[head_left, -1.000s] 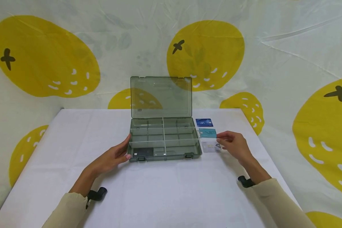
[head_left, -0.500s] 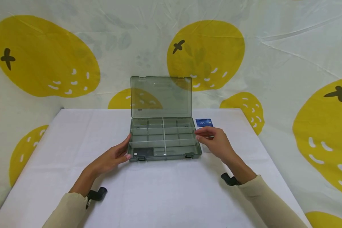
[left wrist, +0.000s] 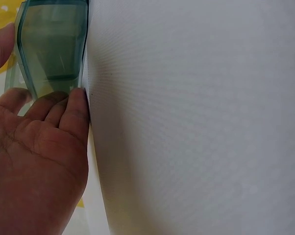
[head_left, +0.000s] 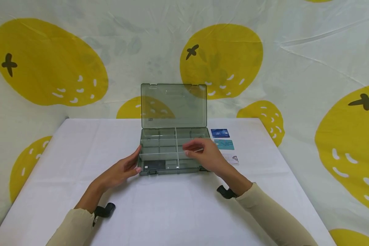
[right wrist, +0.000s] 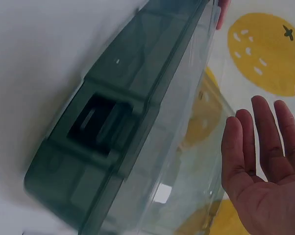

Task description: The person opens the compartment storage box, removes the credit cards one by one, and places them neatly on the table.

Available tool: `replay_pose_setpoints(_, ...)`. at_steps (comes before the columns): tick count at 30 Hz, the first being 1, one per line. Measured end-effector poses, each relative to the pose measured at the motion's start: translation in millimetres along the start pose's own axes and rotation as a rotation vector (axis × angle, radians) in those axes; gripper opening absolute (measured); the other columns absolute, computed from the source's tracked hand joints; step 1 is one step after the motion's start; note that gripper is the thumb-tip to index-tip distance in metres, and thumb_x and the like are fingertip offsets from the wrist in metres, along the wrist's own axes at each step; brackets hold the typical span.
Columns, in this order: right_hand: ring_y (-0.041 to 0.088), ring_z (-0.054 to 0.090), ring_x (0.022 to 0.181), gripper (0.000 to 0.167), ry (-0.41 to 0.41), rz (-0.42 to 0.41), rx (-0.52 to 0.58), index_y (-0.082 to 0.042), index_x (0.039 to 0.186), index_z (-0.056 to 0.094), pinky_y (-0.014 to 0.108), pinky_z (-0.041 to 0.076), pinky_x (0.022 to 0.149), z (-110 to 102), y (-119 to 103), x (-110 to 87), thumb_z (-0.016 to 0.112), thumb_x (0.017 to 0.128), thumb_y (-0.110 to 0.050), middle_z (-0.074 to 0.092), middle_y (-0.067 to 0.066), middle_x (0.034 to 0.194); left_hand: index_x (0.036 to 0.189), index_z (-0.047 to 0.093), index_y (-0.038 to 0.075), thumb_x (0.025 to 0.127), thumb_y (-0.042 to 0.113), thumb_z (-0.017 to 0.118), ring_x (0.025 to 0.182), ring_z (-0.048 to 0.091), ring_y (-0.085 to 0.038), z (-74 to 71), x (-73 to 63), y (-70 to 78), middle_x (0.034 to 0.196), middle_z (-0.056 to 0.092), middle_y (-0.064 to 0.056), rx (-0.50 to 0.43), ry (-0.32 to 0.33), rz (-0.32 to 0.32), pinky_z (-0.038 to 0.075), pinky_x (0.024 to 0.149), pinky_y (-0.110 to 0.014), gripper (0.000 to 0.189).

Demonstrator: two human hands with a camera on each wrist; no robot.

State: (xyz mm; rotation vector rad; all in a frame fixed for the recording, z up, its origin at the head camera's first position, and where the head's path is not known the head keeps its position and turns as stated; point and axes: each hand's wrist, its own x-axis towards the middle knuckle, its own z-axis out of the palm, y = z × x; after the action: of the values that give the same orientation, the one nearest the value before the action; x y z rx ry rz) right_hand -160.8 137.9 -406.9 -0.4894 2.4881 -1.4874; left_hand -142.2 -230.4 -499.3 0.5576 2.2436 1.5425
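Observation:
A smoky, see-through compartment box (head_left: 159, 156) stands on the table with its lid (head_left: 173, 106) raised. My left hand (head_left: 121, 172) holds its left front corner, fingers on the side and thumb at the front; the left wrist view shows the fingertips touching the plastic. A dark card (head_left: 155, 165) lies in the front left compartment. My right hand (head_left: 209, 155) hovers over the right half of the box, its fingers extended and nothing between them in the right wrist view. Right of the box lie a blue card (head_left: 220, 133), a teal card (head_left: 226, 145) and a partly hidden silver card (head_left: 232, 159).
A white cloth covers the table (head_left: 160, 212). Behind it hangs a pale curtain (head_left: 283, 75) printed with yellow fruit. Two dark latches sit on the box front; the left latch (head_left: 152, 172) shows in the head view.
My right hand has moved left, from the teal card to over the box's right compartments. The cards stay where they were. My left hand has kept its place.

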Motion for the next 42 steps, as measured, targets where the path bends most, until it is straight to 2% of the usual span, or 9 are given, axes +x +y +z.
replay_pose_setpoints(8,0.016,0.072,0.106,0.021,-0.096,-0.002,0.03,-0.021,0.12,0.077,0.034,0.063,0.092,31.2,-6.4,13.0,0.078,0.099,-0.02,0.078,0.002,0.12,0.172,0.002,0.015,0.106,0.015,0.067,0.166,0.011,-0.038,0.4,-0.1,0.4,0.181,-0.003,-0.003,0.004,0.0,-0.003,0.025,0.125,-0.043,0.093)
replay_pose_setpoints(17,0.017,0.072,0.11,0.029,-0.19,-0.03,0.018,-0.014,0.127,0.074,0.036,0.061,0.098,53.5,-4.9,23.1,0.078,0.099,-0.02,0.076,0.014,0.126,0.172,0.003,0.017,0.105,0.016,0.068,0.166,0.013,-0.037,1.0,0.9,2.3,0.181,-0.002,-0.002,0.008,0.004,-0.006,0.026,0.125,-0.043,0.093)
replay_pose_setpoints(23,0.013,0.073,0.107,0.029,-0.245,-0.034,-0.019,-0.017,0.127,0.075,0.034,0.062,0.096,61.8,-8.0,33.0,0.077,0.099,-0.025,0.079,0.002,0.118,0.172,0.004,0.015,0.105,0.015,0.068,0.166,0.014,-0.038,0.6,1.0,3.2,0.181,0.0,-0.004,0.022,0.007,-0.01,0.026,0.125,-0.041,0.093)
replay_pose_setpoints(25,0.011,0.074,0.106,0.03,-0.274,-0.028,-0.009,-0.017,0.128,0.075,0.031,0.062,0.094,66.2,-7.6,38.3,0.078,0.099,-0.026,0.08,-0.001,0.116,0.172,0.004,0.014,0.105,0.015,0.068,0.165,0.015,-0.039,0.2,0.8,2.6,0.181,0.0,-0.005,0.029,0.007,-0.007,0.027,0.126,-0.035,0.092)
replay_pose_setpoints(30,0.01,0.075,0.104,0.038,-0.338,-0.015,0.015,-0.008,0.132,0.072,0.027,0.062,0.09,79.0,-6.9,49.8,0.078,0.099,-0.026,0.08,0.004,0.116,0.172,0.004,0.014,0.106,0.015,0.066,0.166,0.013,-0.039,-0.1,0.4,0.7,0.181,0.0,-0.006,0.016,-0.002,0.006,0.025,0.119,-0.006,0.091)
replay_pose_setpoints(33,0.01,0.074,0.102,0.041,-0.365,-0.003,0.008,-0.007,0.134,0.071,0.027,0.062,0.089,85.9,-7.1,55.0,0.078,0.099,-0.028,0.08,0.004,0.115,0.172,0.004,0.015,0.107,0.017,0.065,0.166,0.012,-0.039,-0.3,0.2,0.0,0.181,-0.001,-0.006,0.01,-0.007,0.011,0.024,0.114,0.001,0.089)
replay_pose_setpoints(36,0.008,0.074,0.1,0.042,-0.384,0.015,-0.004,-0.009,0.135,0.072,0.028,0.061,0.09,91.8,-7.8,59.3,0.078,0.099,-0.03,0.081,0.0,0.111,0.172,0.004,0.018,0.108,0.019,0.065,0.166,0.012,-0.04,-0.9,-0.1,-0.6,0.181,-0.001,-0.005,0.013,-0.009,0.007,0.024,0.115,0.0,0.089)
replay_pose_setpoints(42,0.006,0.073,0.097,0.04,-0.384,0.048,-0.008,-0.01,0.131,0.074,0.027,0.06,0.09,98.0,-12.7,63.1,0.079,0.098,-0.031,0.081,-0.004,0.104,0.173,0.004,0.02,0.107,0.023,0.066,0.166,0.014,-0.039,-1.2,-0.5,-1.3,0.181,0.0,-0.002,0.027,-0.006,-0.013,0.025,0.122,-0.013,0.09)
